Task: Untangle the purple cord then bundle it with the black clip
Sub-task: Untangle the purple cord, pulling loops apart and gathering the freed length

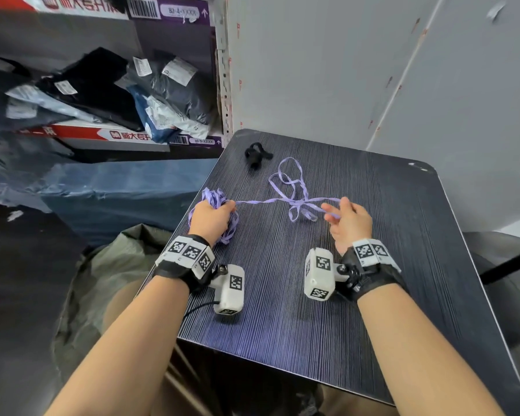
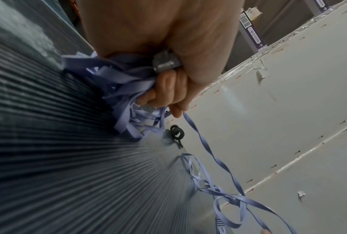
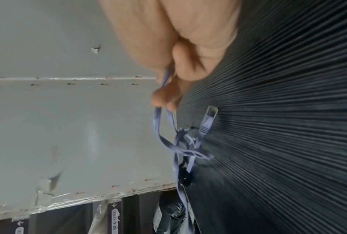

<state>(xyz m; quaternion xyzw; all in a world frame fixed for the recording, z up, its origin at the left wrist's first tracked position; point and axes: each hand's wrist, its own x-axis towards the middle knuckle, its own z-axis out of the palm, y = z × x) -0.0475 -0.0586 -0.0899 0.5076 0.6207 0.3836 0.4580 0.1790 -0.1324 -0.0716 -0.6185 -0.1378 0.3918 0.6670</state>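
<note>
left hand clutches purple cord | right hand pinches it | right wrist: plug

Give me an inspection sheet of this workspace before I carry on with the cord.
Surface: dark ribbed tabletop, rounded corners.
Job's things: flat purple cord, part bunched in the left hand, a strand running to a knot of loops mid-table, one plug end lying free; small black clip unused at the far edge, apart from the cord.
Clutter: nothing seen on the table.
Grippers: left hand grips the cord bundle; right hand pinches a cord strand.
Cables: thin black lead from the left wrist camera.
Surroundings: grey panel wall behind; shelf of bagged parcels far left.
</note>
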